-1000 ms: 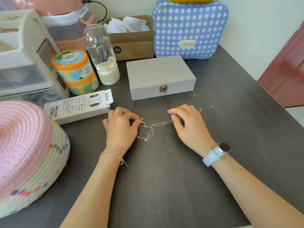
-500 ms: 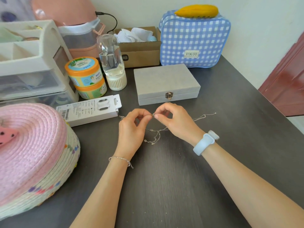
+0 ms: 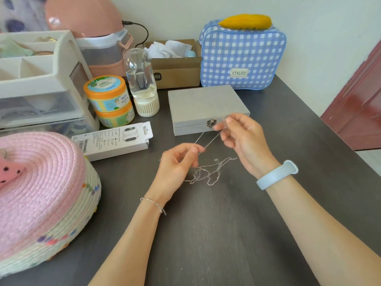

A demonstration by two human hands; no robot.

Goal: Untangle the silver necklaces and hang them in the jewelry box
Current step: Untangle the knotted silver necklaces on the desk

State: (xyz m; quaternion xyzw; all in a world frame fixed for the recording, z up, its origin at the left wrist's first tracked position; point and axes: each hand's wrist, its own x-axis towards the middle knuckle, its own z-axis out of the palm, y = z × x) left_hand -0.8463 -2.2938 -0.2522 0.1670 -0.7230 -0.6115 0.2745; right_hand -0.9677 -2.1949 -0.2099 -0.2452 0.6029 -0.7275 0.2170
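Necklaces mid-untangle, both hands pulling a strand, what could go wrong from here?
1. The left hand and right hand stretch a strand taut while the rest of the necklaces hang knotted; more pull may tighten the knot or snap the thin chain.
2. The jewelry box is latched shut, so hanging needs a freed hand, and a dropped chain may re-tangle.

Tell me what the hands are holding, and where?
Both the left hand and right hand pinch the silver necklaces by a stretched chain; the tangle hangs below.

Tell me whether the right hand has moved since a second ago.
Yes. The right hand has lifted up and back toward the closed jewelry box; its fingers, pinching the chain, now overlap the box's clasp.
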